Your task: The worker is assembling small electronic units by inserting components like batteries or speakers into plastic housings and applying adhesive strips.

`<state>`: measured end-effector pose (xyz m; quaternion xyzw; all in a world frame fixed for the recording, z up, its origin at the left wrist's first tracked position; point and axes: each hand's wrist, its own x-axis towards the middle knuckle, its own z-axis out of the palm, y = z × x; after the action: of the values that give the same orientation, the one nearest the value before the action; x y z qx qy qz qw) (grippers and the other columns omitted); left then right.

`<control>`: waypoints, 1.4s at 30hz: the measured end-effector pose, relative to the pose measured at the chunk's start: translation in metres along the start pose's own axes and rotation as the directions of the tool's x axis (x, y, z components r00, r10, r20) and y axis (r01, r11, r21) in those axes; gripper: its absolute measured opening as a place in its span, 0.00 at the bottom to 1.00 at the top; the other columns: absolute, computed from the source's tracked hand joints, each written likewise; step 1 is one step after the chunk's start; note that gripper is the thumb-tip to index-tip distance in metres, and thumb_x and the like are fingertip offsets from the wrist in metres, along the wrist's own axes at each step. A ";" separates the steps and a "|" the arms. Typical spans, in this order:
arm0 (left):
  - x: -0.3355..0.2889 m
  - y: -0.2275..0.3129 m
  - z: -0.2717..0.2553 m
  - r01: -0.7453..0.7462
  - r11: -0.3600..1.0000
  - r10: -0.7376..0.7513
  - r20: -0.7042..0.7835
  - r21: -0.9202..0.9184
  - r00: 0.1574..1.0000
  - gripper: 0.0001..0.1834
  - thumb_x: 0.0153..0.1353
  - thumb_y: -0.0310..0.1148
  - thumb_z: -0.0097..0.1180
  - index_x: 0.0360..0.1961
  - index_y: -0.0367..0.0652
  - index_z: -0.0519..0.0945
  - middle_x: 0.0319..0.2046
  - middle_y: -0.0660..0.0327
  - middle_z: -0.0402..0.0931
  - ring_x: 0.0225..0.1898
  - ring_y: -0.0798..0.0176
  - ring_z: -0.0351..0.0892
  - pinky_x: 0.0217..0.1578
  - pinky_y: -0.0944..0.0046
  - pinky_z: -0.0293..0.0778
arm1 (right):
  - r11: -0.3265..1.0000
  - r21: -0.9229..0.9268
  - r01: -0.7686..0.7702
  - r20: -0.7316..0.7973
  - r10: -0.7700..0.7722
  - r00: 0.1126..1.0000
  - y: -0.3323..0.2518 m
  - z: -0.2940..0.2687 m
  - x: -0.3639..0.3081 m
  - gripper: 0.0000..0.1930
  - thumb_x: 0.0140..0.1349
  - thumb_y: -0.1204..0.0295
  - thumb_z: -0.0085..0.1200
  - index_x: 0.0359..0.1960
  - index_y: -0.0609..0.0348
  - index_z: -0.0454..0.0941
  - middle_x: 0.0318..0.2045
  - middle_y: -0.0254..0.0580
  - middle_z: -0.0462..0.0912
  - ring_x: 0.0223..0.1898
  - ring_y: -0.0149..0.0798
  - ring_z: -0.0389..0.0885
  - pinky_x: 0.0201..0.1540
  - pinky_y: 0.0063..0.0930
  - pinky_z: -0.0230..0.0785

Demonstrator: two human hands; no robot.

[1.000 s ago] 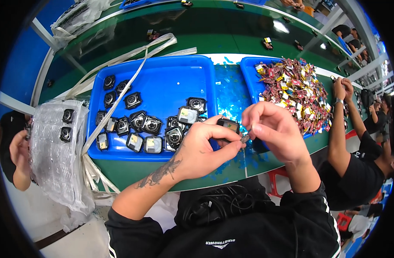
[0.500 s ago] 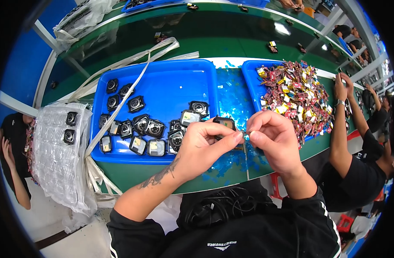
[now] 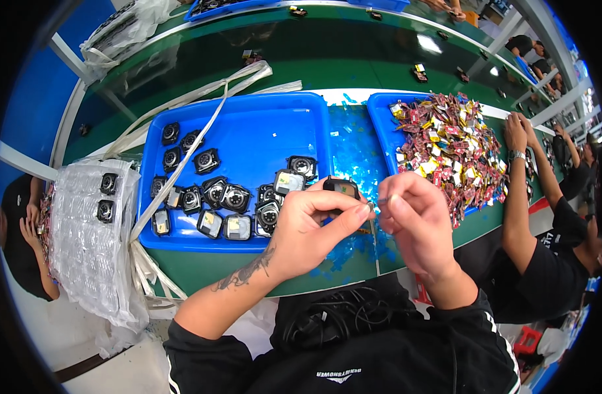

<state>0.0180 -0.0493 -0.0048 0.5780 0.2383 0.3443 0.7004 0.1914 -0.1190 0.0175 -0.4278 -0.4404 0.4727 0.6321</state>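
Note:
My left hand (image 3: 312,228) is closed around a black watch case (image 3: 343,188), which shows beyond the fingers with its flat face partly covered. Its thumb and forefinger meet at the case's near edge. Close to the right of that edge is my right hand (image 3: 419,220), thumb and forefinger pinched together. Whatever lies in that pinch is too small and hidden to name. Below and left of the case, a blue tray (image 3: 274,141) holds several black watch cases (image 3: 235,197), some showing round backs and others pale flat faces.
A second blue tray (image 3: 381,134) on the right is heaped with small red, yellow and white electronic parts (image 3: 445,148). Blue film scraps (image 3: 353,144) litter the green table between them. Clear plastic trays (image 3: 90,236) stand at left. A co-worker's arms (image 3: 521,177) reach in at right.
My right hand has drawn slightly away to the right and turned a little, still pinched. The left hand keeps the watch case nearly in place. Parts on the far belt have shifted slightly right.

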 end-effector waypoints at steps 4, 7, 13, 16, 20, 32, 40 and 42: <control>0.001 -0.001 0.001 -0.014 1.000 0.013 -0.045 -0.012 0.999 0.08 0.63 0.26 0.58 0.36 0.30 0.84 0.33 0.59 0.81 0.30 0.74 0.74 0.33 0.72 0.70 | 0.989 0.124 -0.076 -0.067 0.084 0.994 0.009 0.002 -0.005 0.05 0.63 0.81 0.55 0.40 0.64 0.74 0.36 0.35 0.77 0.32 0.23 0.73 0.31 0.17 0.66; 0.000 0.002 0.001 0.096 0.988 -0.109 -0.106 -0.119 0.988 0.08 0.60 0.29 0.62 0.34 0.34 0.86 0.30 0.61 0.82 0.36 0.72 0.75 0.38 0.69 0.71 | 0.998 -0.029 0.051 -0.052 -0.052 0.997 0.013 0.006 -0.006 0.06 0.62 0.82 0.56 0.39 0.65 0.75 0.36 0.37 0.77 0.35 0.24 0.75 0.33 0.16 0.68; 0.000 -0.008 0.002 -0.066 0.998 0.065 -0.101 -0.002 0.993 0.05 0.57 0.28 0.64 0.32 0.36 0.85 0.29 0.62 0.81 0.34 0.71 0.74 0.36 0.68 0.71 | 0.985 -0.086 0.147 -0.046 -0.151 0.987 0.015 0.010 -0.004 0.06 0.61 0.85 0.56 0.39 0.68 0.75 0.36 0.39 0.78 0.37 0.27 0.77 0.35 0.17 0.72; 0.001 -0.009 0.001 -0.084 0.996 0.086 -0.092 0.032 0.992 0.05 0.57 0.27 0.64 0.33 0.36 0.85 0.30 0.61 0.80 0.33 0.72 0.73 0.36 0.69 0.70 | 1.000 0.004 0.029 -0.061 -0.028 0.998 0.013 0.007 -0.003 0.06 0.61 0.84 0.56 0.39 0.68 0.74 0.36 0.39 0.78 0.36 0.26 0.77 0.36 0.17 0.72; -0.001 -0.005 0.004 -0.101 0.993 0.106 -0.081 0.067 0.991 0.07 0.61 0.22 0.59 0.39 0.30 0.83 0.35 0.57 0.80 0.40 0.69 0.77 0.42 0.69 0.73 | 0.998 -0.027 0.054 -0.078 -0.056 0.995 0.012 0.007 -0.002 0.06 0.61 0.84 0.56 0.39 0.68 0.75 0.37 0.39 0.78 0.36 0.25 0.76 0.37 0.17 0.72; 0.000 -0.008 0.000 0.014 0.997 -0.020 -0.076 -0.076 0.997 0.09 0.61 0.23 0.60 0.41 0.30 0.82 0.36 0.59 0.81 0.34 0.75 0.76 0.34 0.75 0.71 | 0.936 -0.303 0.181 -0.042 -0.203 0.978 0.016 0.011 -0.005 0.06 0.60 0.85 0.57 0.39 0.69 0.76 0.39 0.43 0.77 0.39 0.29 0.79 0.39 0.18 0.76; -0.001 -0.008 0.001 0.012 0.990 -0.023 -0.082 -0.137 0.996 0.10 0.60 0.23 0.61 0.42 0.29 0.81 0.36 0.58 0.80 0.34 0.73 0.77 0.33 0.74 0.72 | 0.917 -0.348 0.192 -0.060 -0.226 0.972 0.019 0.013 -0.006 0.06 0.59 0.85 0.57 0.37 0.69 0.76 0.39 0.43 0.77 0.39 0.30 0.79 0.39 0.19 0.76; 0.000 -0.008 0.001 0.017 0.988 -0.029 -0.081 -0.150 0.996 0.10 0.60 0.23 0.62 0.42 0.28 0.81 0.36 0.58 0.80 0.34 0.73 0.77 0.34 0.73 0.72 | 0.909 -0.362 0.208 -0.055 -0.243 0.969 0.020 0.013 -0.006 0.06 0.59 0.85 0.57 0.37 0.69 0.76 0.38 0.43 0.77 0.38 0.30 0.79 0.38 0.19 0.76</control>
<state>0.0203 -0.0510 -0.0119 0.5064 0.2474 0.3767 0.7352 0.1732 -0.1193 0.0012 -0.5033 -0.5328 0.2882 0.6162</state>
